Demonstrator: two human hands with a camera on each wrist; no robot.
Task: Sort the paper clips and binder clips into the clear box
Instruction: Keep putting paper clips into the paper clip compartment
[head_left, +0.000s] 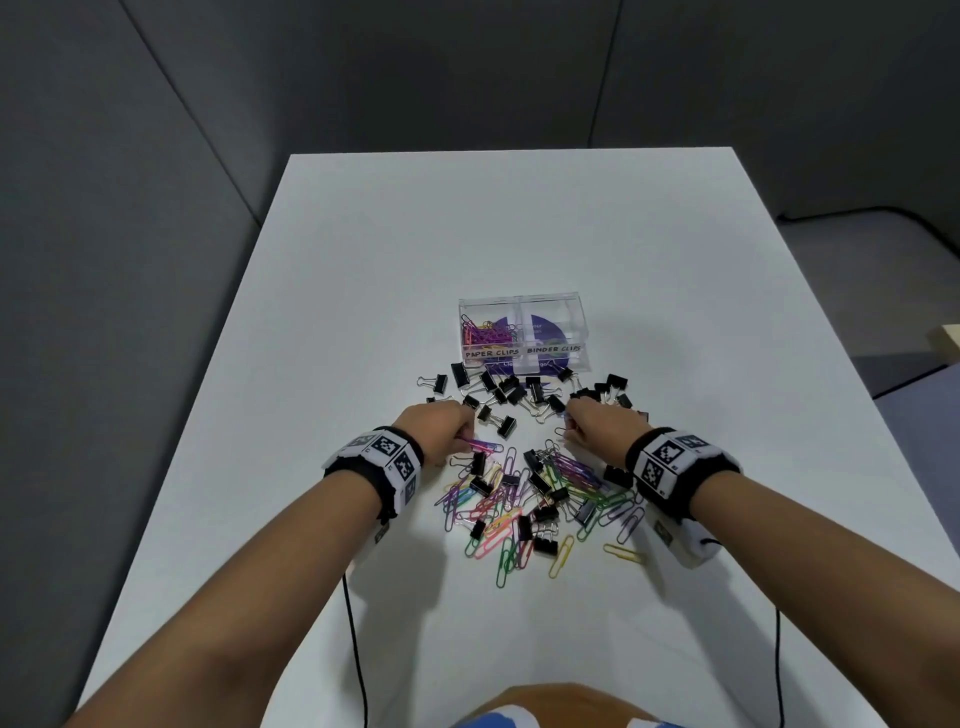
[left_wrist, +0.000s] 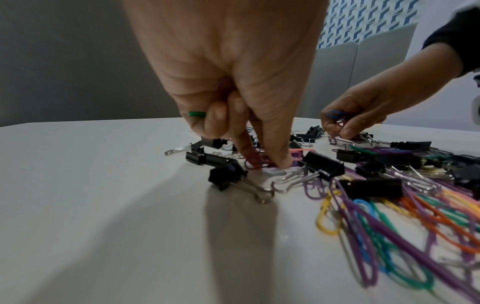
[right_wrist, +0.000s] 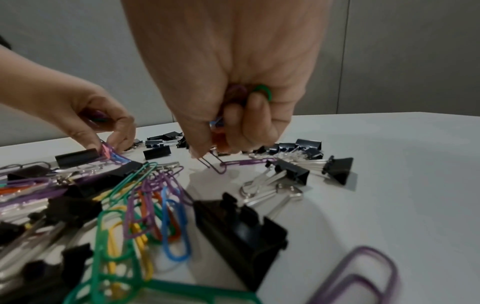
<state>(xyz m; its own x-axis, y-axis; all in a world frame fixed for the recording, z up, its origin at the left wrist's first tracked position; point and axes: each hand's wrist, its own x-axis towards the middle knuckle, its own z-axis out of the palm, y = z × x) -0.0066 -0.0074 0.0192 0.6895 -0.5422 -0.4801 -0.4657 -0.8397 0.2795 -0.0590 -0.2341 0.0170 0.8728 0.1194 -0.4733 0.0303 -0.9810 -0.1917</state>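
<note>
We grip bunches of coloured wire paper clips (head_left: 524, 499) in both our left hand (head_left: 439, 428) and right hand (head_left: 597, 423), curled fingers (left_wrist: 280, 156) down in the pile on the white desk (head_left: 363, 312) just before the clear plastic two-compartment box (head_left: 523, 332).

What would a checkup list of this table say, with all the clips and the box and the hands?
Surface: white table, bare away from the pile.
Job's things: clear box has coloured paper clips in its left compartment labelled PAPER CLIPS; right compartment labelled BINDER CLIPS looks empty. Loose paper clips and black binder clips lie mixed in front of it.
Clutter: nothing seen.
Hands: left hand pinches paper clips against the table; right hand grips a bunch of paper clips.
Cables: black cables run from both wrist bands toward the person.
Surroundings: grey panel walls; another cable on the floor at right.
</note>
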